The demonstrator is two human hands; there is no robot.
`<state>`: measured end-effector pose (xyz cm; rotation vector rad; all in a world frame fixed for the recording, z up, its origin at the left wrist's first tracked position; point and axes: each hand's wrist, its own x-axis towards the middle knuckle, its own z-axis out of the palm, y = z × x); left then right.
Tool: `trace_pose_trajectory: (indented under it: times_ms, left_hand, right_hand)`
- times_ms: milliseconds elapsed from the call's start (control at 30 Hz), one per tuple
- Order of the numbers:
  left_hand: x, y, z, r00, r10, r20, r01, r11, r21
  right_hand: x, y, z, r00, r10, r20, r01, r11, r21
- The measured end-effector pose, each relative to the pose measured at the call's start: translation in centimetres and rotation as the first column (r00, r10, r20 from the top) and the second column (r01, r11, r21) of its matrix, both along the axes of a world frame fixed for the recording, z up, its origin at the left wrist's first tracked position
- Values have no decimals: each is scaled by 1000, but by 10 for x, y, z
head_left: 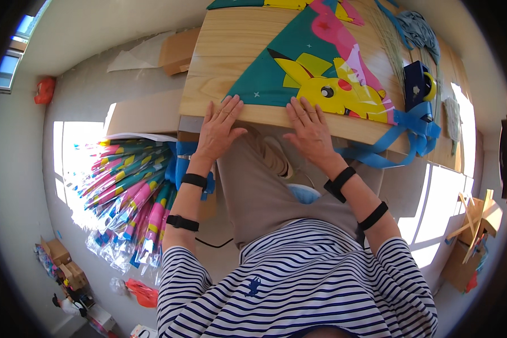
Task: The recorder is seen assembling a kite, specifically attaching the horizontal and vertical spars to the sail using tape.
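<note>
A triangular kite [265, 79] of thin sheet lies flat on the wooden table [214, 62], green at the left and pink at the right, with a yellow cartoon figure on it. My left hand [219, 129] lies palm down at its near left corner, fingers stretched over the table's front edge. Farther right, my right hand [311, 129] rests the same way, fingertips on the kite's near edge below the figure. Neither hand grips anything. Blue ribbon tails [380, 147] hang in loops off the table at the kite's right corner.
A dark blue tape dispenser [414, 84] stands at the table's right, near thin rods [393, 48] and a grey-blue bundle [421, 32]. Many folded kites in clear plastic [130, 188] are heaped at my left. Cardboard [180, 52] lies beyond them; wooden pieces [472, 228] stand at far right.
</note>
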<state>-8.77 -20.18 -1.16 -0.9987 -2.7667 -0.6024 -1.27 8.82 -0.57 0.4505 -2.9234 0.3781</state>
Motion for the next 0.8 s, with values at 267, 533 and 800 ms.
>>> trace_pose_trajectory:
  times_ms: [267,533,800]
  left_hand:
    - [1,-9,10,991,120,-51,-121,993,-4]
    - [30,67,17,991,-114,75,110,993,46]
    - [28,78,17,992,-69,109,67,997,26]
  right_hand:
    - [0,-2,-3,1000,-15,2,15,999,-41]
    - [-3,-33,-14,999,-10,-38,5,991,-134]
    - [15,-4,-14,997,-57,-52,46,980,-193]
